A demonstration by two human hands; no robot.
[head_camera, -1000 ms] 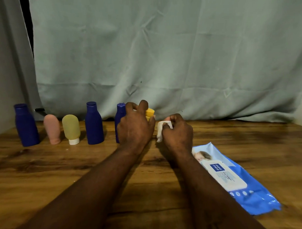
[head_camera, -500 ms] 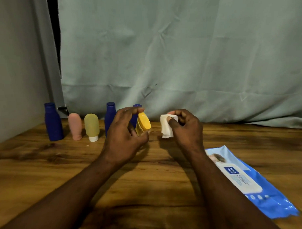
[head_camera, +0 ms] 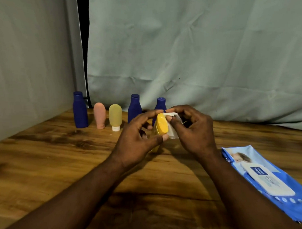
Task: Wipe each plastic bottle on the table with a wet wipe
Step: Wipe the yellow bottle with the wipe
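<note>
yellow bottle (head_camera: 161,124) | white wipe (head_camera: 173,135) | navy bottles (head_camera: 80,110) | pink bottle (head_camera: 99,116) | blue pack (head_camera: 287,204) | brown wood-grain table (head_camera: 45,161)

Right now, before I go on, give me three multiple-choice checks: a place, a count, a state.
1. Where does the wipes pack lie on the table? A. far left B. right, near the right forearm C. against the curtain
2. How many blue bottles stand at the back? A. two B. three C. five
3. The yellow bottle is: A. standing in the row B. lying on the table C. held in the left hand, wet wipe against its cap
Answers: 1 B, the pack lies beside that arm; 2 B, three stand upright; 3 C, the right hand holds the wipe to it.
</note>
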